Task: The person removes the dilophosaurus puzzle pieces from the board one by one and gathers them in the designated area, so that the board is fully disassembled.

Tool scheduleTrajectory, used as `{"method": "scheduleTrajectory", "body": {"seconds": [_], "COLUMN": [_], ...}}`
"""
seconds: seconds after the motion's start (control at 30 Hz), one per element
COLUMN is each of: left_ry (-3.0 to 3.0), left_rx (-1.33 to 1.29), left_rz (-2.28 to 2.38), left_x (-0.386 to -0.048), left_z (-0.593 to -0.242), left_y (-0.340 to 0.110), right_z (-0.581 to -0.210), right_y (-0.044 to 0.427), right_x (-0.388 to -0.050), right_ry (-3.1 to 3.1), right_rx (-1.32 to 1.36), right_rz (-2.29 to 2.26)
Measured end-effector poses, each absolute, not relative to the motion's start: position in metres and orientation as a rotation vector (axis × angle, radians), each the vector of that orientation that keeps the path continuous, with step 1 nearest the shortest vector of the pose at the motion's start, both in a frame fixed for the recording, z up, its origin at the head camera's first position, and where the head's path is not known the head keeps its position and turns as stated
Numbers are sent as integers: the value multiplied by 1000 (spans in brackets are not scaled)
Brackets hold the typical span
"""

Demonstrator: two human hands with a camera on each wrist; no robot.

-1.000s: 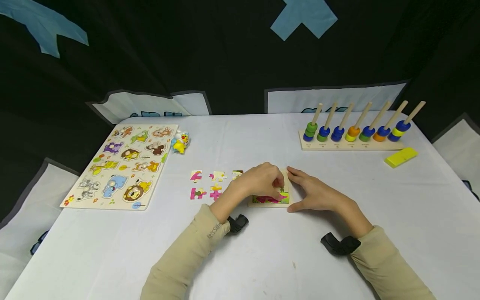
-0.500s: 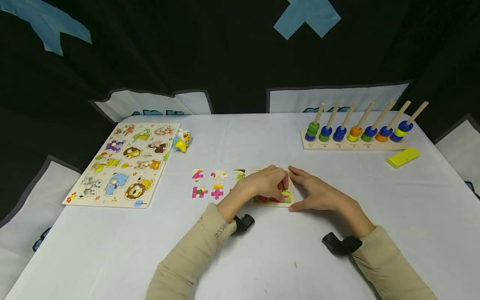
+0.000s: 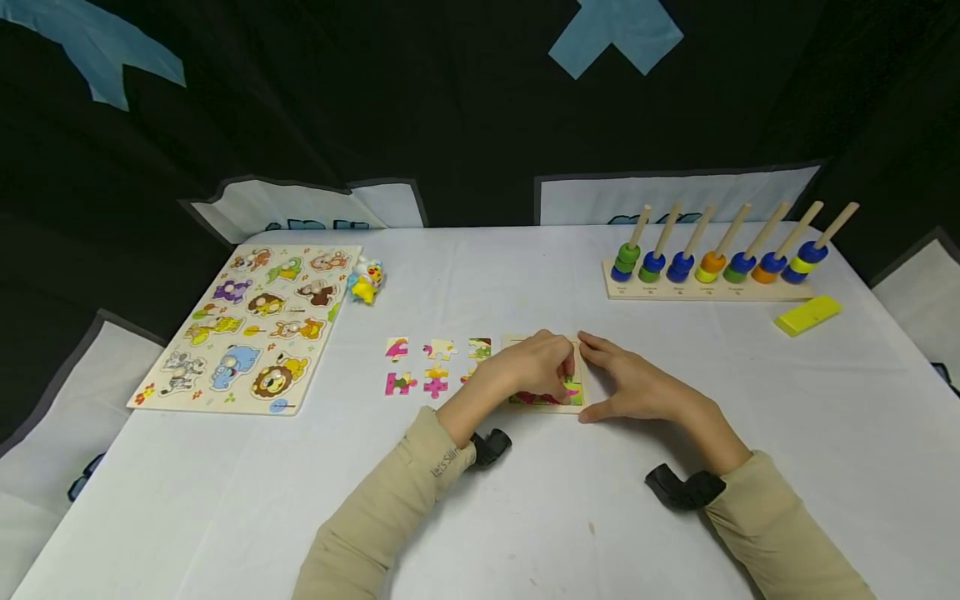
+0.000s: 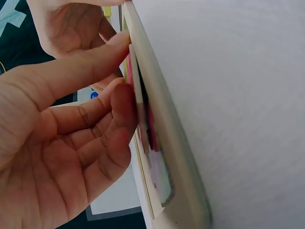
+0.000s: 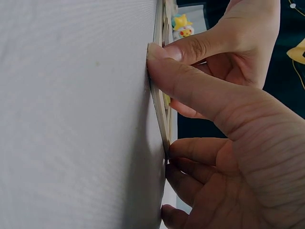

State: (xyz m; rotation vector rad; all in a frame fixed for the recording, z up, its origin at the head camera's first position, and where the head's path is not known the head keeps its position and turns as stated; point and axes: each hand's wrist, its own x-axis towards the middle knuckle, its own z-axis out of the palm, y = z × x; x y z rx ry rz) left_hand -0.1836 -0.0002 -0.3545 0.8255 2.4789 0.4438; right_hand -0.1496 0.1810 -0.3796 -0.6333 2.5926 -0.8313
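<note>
My left hand point(image 3: 534, 367) is over a small wooden puzzle tray point(image 3: 512, 341), covering most of it. In the left wrist view, its thumb and fingertips pinch a thin puzzle piece point(image 4: 139, 102) that stands slightly tilted in the tray. Pink and green picture parts point(image 3: 536, 399) show along the tray's near side. At the tray's right edge, my right hand point(image 3: 633, 385) holds it, thumb at the near corner and fingers at the far one. Left of the tray lie several loose jigsaw pieces point(image 3: 435, 387) in two rows, partly hidden by the left wrist.
A large animal peg board point(image 3: 247, 333) lies at the left, with a small yellow and blue toy point(image 3: 366, 281) beside it. Back right stands a wooden counting rack point(image 3: 708, 291) with coloured rings on upright pegs. A yellow block point(image 3: 808, 316) lies in front of it.
My left hand has shifted slightly to the right over the tray, still pinching at its near part. The right hand keeps its place at the tray's edge. The whole view has moved a little.
</note>
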Motion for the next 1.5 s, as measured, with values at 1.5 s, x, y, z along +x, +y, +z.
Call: {"method": "scheduleTrajectory", "body": {"seconds": [1.5], "left_ry": [2425], "left_rx": [1246], "left_rz": [497], "left_x": [-187], "left_z": [-350], "left_y": [-2], "right_z": [-381], "right_y": [184], "right_x": [-151], "right_ry": [2576], "right_rx": [-650], "right_rz": [-865]}}
